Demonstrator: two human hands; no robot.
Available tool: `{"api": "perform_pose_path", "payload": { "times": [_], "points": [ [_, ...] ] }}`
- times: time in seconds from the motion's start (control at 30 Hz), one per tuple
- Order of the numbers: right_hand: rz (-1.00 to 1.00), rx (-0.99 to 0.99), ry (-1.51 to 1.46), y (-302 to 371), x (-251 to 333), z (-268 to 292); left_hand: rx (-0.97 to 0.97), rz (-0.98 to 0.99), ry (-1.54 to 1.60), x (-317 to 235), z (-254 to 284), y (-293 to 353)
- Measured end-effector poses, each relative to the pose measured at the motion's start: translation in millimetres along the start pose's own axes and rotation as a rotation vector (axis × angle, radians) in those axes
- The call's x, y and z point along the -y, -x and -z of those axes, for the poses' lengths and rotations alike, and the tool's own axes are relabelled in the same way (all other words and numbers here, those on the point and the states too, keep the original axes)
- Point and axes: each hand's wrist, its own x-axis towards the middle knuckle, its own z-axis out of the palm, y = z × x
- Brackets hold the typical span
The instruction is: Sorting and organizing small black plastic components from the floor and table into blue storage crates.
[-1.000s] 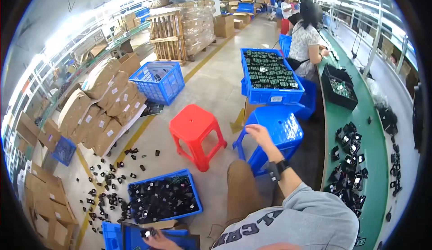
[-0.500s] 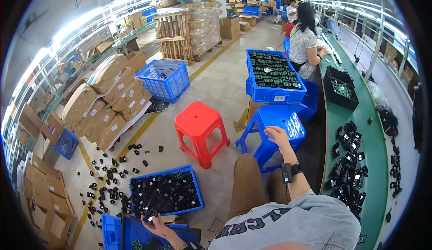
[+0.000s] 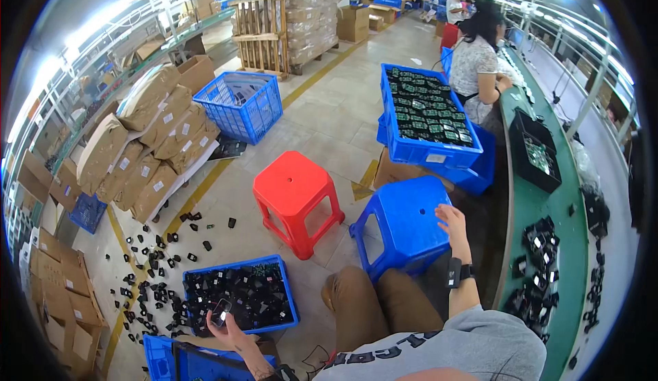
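The left hand [image 3: 229, 329], at the lower left of the frame, is reaching into the shallow blue tray [image 3: 291, 297] on the floor and is closing its fingers around one small black component [image 3: 221, 310]. The right hand [image 3: 452, 220], right of centre, is resting flat and released on the seat of the blue stool [image 3: 404, 223], gripping nothing.

The component is appearing small, rigid and light, so a pinch across its two opposite sides should be sufficient; the pale face showing on it is suggesting a delicate side, better left untouched. The tray is lying full of similar black parts, and the one in the hand is sitting just above that pile.

Further loose black parts [image 3: 147, 271] are lying scattered over the floor to the left of the tray. A red stool [image 3: 295, 189] is standing above the tray, just beside the blue stool. A green desk [image 3: 548, 299] is running along the right edge.

The exact grip is being hidden by the fingers. The part's detail is too small to resolve. A second blue crate [image 3: 161, 357] is being cut off at the bottom edge.
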Motion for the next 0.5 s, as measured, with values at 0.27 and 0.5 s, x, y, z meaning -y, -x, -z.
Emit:
{"api": "perform_pose_path", "payload": {
  "times": [0.27, 0.5],
  "points": [
    [-0.169, 0.200, 0.124, -67, 24, -86, 0.011, 0.193, -0.066, 30, -84, -21],
    [-0.392, 0.346, 0.276, -80, -21, -87, -0.211, 0.334, -0.065, 1, -35, 1]
  ]
}}
